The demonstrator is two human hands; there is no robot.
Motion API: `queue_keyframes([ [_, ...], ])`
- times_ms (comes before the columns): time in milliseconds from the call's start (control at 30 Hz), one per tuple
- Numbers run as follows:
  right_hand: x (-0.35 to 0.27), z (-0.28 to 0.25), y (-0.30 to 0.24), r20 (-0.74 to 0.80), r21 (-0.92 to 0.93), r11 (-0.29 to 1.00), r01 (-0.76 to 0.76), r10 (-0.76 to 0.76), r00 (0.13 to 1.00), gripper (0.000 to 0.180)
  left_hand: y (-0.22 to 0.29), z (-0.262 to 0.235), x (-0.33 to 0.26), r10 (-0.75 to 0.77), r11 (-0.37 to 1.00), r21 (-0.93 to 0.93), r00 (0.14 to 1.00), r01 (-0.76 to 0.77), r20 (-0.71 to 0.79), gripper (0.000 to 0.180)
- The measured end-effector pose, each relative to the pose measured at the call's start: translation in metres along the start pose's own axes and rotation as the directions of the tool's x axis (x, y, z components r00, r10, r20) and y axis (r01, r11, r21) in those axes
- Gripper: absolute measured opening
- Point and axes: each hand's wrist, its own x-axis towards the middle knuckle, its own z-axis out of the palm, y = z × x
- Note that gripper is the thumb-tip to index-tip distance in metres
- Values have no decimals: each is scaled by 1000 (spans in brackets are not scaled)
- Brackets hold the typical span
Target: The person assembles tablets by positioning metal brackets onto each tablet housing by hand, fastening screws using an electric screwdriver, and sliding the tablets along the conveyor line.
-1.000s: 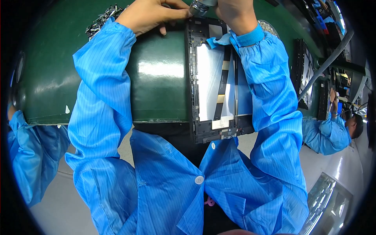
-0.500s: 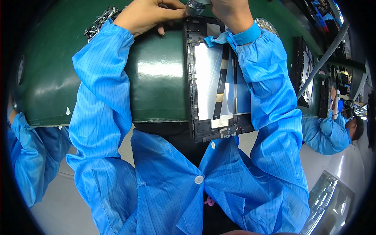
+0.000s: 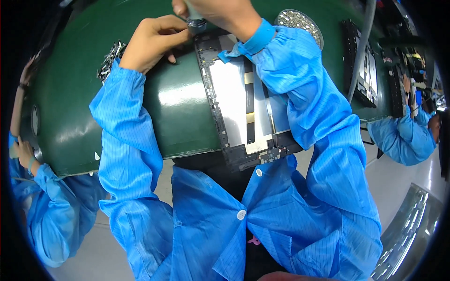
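A black tablet frame [image 3: 213,89] with silver plates and a ribbon strip lies slanted on the green table, its near end past the table edge. At its far left corner, my right hand [image 3: 225,14] is closed round a grey cylindrical tool [image 3: 196,23], which resembles an electric screwdriver; its tip is hidden. My left hand [image 3: 154,41] lies just left of that corner, with thumb and forefinger pinched together beside the tool's lower end. What the pinch holds cannot be made out. My right forearm covers part of the frame's right side.
A round dish [image 3: 321,40] of small shiny pieces stands beyond my right forearm. A heap of small black and silver parts [image 3: 108,61] lies left of my left wrist. Farther right are another black frame [image 3: 363,70] and a grey cable [image 3: 358,56]. Co-workers sit at both sides.
The view has shifted, so the table appears turned. My right hand and the tool remain at the frame's far left corner, with my left fingers beside them.
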Motion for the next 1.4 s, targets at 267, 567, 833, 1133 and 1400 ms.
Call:
queue_keyframes([
  [267,6,-8,8,-41,-296,911,288,-313,949,21,7,2,-2,-2,1000,24,999,3,-36,22],
  [567,-4,-9,-5,75,-337,941,-29,57,996,34,43,77,-126,270,900,424,893,-100,-361,69],
  [833,16,-26,-65,122,10,1000,-24,23,992,22,55,171,-171,241,567,823,950,29,-199,89],
  [1133,-16,-151,-128,-206,-377,915,147,-237,949,29,9,20,-14,363,201,964,901,175,-239,72],
  [1400,-40,-191,-137,-541,-132,991,33,-100,835,32,-61,-155,117,237,360,920,939,154,-250,66],
])
